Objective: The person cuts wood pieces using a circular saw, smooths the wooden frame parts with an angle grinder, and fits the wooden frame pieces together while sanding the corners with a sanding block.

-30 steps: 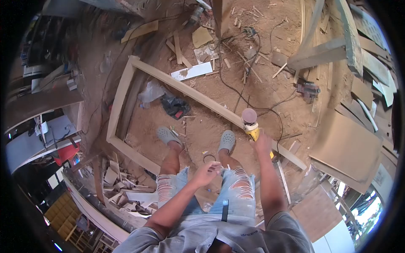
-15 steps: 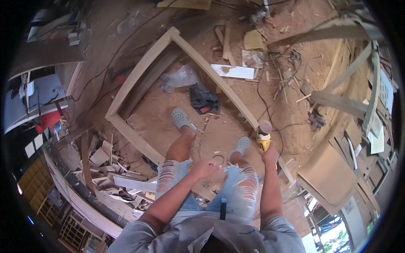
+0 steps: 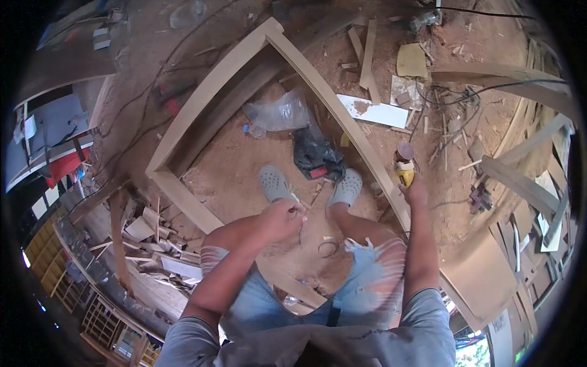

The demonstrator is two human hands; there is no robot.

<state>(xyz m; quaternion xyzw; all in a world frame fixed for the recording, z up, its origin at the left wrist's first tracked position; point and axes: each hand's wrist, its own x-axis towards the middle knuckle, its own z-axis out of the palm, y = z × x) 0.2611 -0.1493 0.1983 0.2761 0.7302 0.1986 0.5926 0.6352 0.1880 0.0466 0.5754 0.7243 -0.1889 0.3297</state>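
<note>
My right hand (image 3: 416,191) grips a yellow angle grinder (image 3: 405,176) with a round, pinkish-brown disc at its far end. The grinder is just outside the right rail of a large wooden frame (image 3: 205,79), which stands on the ground around my feet. My left hand (image 3: 282,219) is closed above the ground inside the frame. Its fingers are pressed together, and whatever they hold is too small to make out. A thin dark ring (image 3: 328,248) lies on the dirt to the right of this hand.
Inside the frame lie a black plastic bag (image 3: 315,156) and a clear plastic sheet (image 3: 281,113). A white board (image 3: 374,111) and a yellowish piece (image 3: 412,60) lie beyond the right rail. Wood scraps (image 3: 156,232) pile up at left. Cables (image 3: 452,95) cross the dirt.
My left hand has moved up and left, away from the ring. My right hand has carried the grinder up and right, off the rail's end. My knees have spread and the view has shifted.
</note>
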